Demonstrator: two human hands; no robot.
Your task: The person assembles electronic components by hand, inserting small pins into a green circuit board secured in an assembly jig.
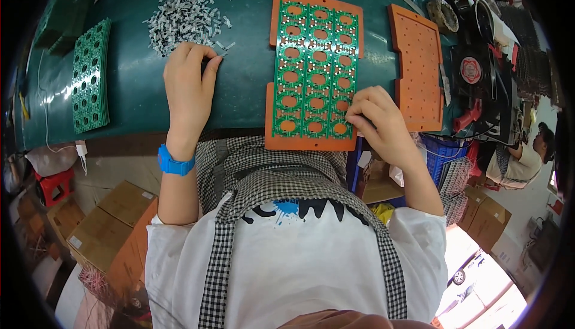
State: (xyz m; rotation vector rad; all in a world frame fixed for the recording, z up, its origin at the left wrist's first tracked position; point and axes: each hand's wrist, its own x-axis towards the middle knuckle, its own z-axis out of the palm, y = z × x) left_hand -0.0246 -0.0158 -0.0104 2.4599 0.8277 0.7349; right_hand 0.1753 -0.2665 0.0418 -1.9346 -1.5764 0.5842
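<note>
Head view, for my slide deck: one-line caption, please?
Right hand pinches at green circuit panel on orange tray; left hand reaches small-parts pile.

A green circuit board panel (316, 68), punched with rows of round holes, is laid flat in an orange tray (311, 142) on the dark green table near its front edge. A heap of small black-and-white components (182, 14) (loosely scattered at its fringes) is piled farther back on the left.
</note>
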